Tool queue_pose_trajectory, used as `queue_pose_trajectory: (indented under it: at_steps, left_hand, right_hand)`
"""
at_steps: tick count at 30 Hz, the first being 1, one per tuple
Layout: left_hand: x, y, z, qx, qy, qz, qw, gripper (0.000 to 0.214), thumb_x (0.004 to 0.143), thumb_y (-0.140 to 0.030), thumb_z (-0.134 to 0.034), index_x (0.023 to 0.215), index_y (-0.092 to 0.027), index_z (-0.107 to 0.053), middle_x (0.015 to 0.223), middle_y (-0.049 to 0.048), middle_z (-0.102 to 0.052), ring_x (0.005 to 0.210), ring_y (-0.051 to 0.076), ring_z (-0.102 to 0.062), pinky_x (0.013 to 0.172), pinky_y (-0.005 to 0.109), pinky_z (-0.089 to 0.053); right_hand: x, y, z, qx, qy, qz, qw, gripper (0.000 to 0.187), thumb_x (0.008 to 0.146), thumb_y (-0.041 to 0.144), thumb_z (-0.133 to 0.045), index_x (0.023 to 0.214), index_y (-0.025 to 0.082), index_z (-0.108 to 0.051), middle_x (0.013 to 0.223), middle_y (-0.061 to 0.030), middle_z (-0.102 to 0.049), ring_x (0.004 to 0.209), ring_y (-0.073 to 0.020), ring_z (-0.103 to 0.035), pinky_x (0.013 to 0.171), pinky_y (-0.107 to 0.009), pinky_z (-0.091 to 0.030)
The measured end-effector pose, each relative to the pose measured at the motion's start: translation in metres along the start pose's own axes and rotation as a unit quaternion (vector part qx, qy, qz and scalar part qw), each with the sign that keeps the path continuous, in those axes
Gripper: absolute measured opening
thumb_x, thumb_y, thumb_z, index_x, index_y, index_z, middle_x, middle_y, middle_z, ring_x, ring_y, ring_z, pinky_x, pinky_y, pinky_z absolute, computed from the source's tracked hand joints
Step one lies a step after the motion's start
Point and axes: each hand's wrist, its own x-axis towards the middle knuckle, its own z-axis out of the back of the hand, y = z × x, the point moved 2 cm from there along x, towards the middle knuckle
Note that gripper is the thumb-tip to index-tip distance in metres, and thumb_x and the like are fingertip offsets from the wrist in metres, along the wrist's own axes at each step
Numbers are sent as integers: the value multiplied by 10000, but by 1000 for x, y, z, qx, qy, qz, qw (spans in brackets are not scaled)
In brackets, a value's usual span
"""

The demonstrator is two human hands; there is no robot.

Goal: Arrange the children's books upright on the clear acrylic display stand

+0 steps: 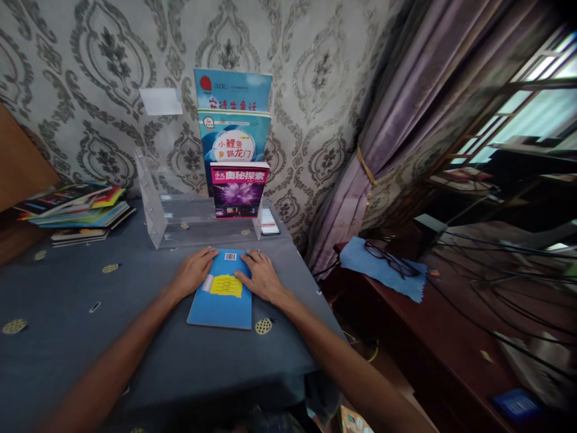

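A blue book (216,314) lies flat on the cloth-covered surface (148,337) in front of me, near the middle, with a barcode at its far end and a yellow text patch below that. My left hand (197,270) rests at its far left edge, fingers loosely extended towards the corner. My right hand (261,275) is opened out at the far right edge, the thumb reaching in over the cover. Both hands touch the book without closing into a fist; I cannot tell whether either has a grip on it.

Just beyond my hands stands a clear rack (153,207). Towards its right side, three books rise in steps: a pink-and-purple book (238,191) nearest, a blue-green book (237,135) behind it, and a light blue book (233,87) farthest and highest. At the far left, I have an untidy pile of books (85,210). To the right, on a separate dark red surface (406,325), glasses (392,260) lie on a blue cloth (356,255).
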Motion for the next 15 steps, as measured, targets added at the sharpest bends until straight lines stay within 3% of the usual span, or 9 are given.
queue_pose_trajectory:
  at_steps: [7,15]
  left_hand:
    - [11,3,6,14,64,8,998,444,970,-206,-364,1359,-218,-578,1416,58,-599,1418,253,-427,1120,467,-410]
    - [27,-15,8,40,103,-25,994,498,946,-132,-331,1388,-220,-543,1455,69,-564,1448,236,-376,1117,458,-366]
  right_hand:
    - [-4,6,3,-28,-34,7,999,408,960,423,-565,1270,168,-634,1158,-136,-596,1103,-282,-518,980,-411,-413]
    - [-9,16,4,-49,-57,22,997,250,998,313,-503,1032,166,-703,1002,-98,-656,970,-223,-598,850,-310,-450]
